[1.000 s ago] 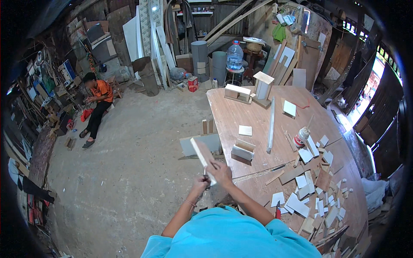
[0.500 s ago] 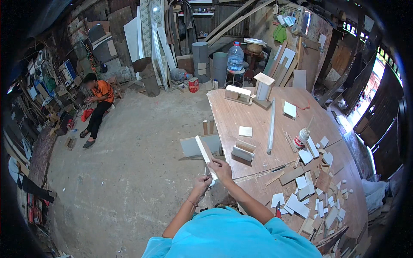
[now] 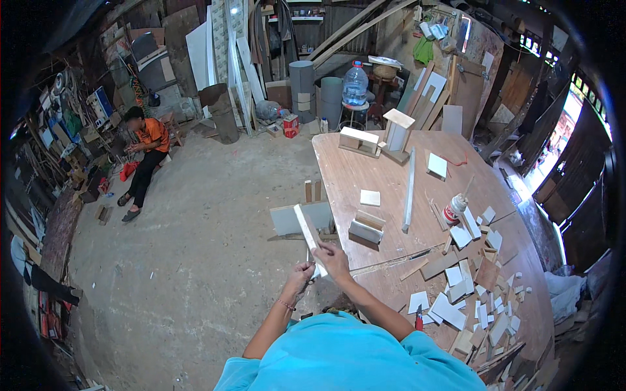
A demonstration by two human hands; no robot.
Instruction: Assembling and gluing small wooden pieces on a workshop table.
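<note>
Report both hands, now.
Left hand: curled closed near the pale wooden board; what it holds cannot be told.
Right hand: closed, holding that board.

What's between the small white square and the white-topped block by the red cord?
In the head view, a long pale strip lies between the square and the block.

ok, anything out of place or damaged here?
Mainly the near right of the table: wood offcuts lie in a loose, overlapping scatter, untidy compared with the spaced-out pieces farther back. A red-handled tool lies at its left edge, perhaps misplaced. No clear spill or damage; the board in the right grip looks intact.
</note>
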